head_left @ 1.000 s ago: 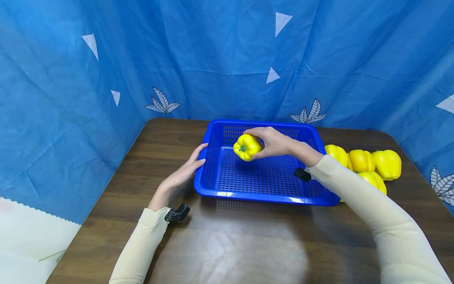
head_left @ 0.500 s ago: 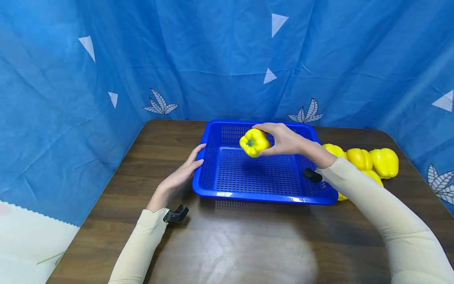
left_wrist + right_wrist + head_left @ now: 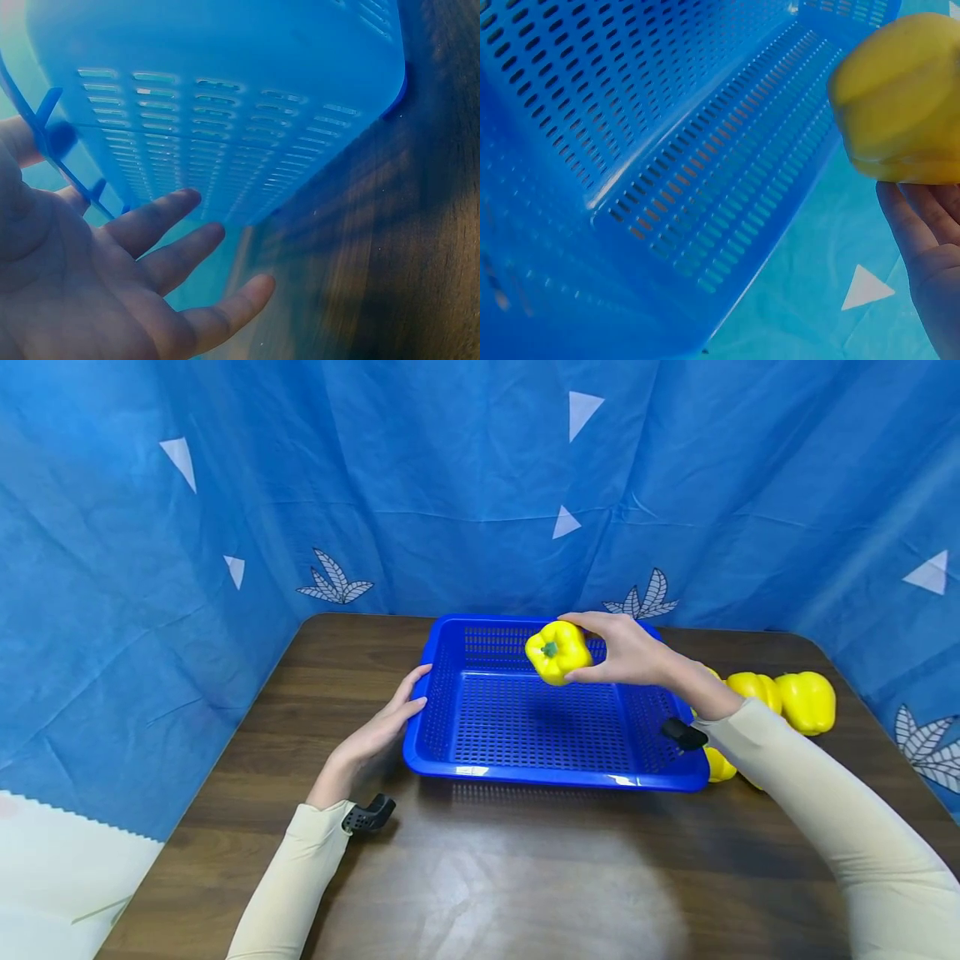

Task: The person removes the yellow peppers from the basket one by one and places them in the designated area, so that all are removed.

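Observation:
My right hand [image 3: 628, 649] holds a yellow bell pepper [image 3: 564, 653] between thumb and fingers, above the blue plastic basket [image 3: 525, 779]. The pepper's green stem points left toward the head camera. In the right wrist view the pepper [image 3: 900, 105] hangs beside the basket's slotted wall, fingers under it. My left hand [image 3: 378, 731] rests at the basket's left rim with its fingers extended. The left wrist view shows several fingers [image 3: 184, 259] spread loosely outside the slotted wall [image 3: 225, 97], while other fingertips pass behind the rim.
Several more yellow bell peppers [image 3: 807, 702] lie on the brown wooden table [image 3: 510, 877] to the right of the basket, partly hidden by the right arm. A blue patterned curtain [image 3: 465, 468] stands behind the table and along both sides.
My right hand has moved right and slightly up in the head view, carrying the bell pepper over the basket. The left hand stays at the rim.

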Motion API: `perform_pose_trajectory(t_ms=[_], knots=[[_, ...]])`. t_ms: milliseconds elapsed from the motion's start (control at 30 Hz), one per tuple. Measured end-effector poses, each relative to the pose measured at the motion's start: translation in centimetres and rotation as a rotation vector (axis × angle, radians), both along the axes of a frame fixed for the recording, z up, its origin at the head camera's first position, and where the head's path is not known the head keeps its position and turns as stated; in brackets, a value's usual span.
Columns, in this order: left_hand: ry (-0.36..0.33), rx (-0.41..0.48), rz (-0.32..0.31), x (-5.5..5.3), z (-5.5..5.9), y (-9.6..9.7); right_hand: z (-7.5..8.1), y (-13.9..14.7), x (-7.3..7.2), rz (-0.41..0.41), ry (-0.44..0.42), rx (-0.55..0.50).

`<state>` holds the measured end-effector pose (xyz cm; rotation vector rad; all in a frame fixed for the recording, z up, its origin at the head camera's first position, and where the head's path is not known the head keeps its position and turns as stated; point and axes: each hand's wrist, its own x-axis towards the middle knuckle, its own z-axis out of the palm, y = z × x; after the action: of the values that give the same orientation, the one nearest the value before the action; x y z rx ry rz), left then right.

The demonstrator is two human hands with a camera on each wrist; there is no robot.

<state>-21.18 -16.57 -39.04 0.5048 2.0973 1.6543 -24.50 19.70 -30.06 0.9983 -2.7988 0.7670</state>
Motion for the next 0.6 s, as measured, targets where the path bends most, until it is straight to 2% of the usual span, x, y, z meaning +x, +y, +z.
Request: perform_pose_trajectory(t_ms=[400, 600], knots=[[-0.008, -0.005, 0.002, 0.2, 0.0, 0.1, 0.5, 2.5, 0.9, -0.092, -0.026, -0.028], [-0.011, 0.005, 0.001, 0.2, 0.0, 0.1, 1.0, 4.1, 1.5, -0.132, -0.004, -0.056]])
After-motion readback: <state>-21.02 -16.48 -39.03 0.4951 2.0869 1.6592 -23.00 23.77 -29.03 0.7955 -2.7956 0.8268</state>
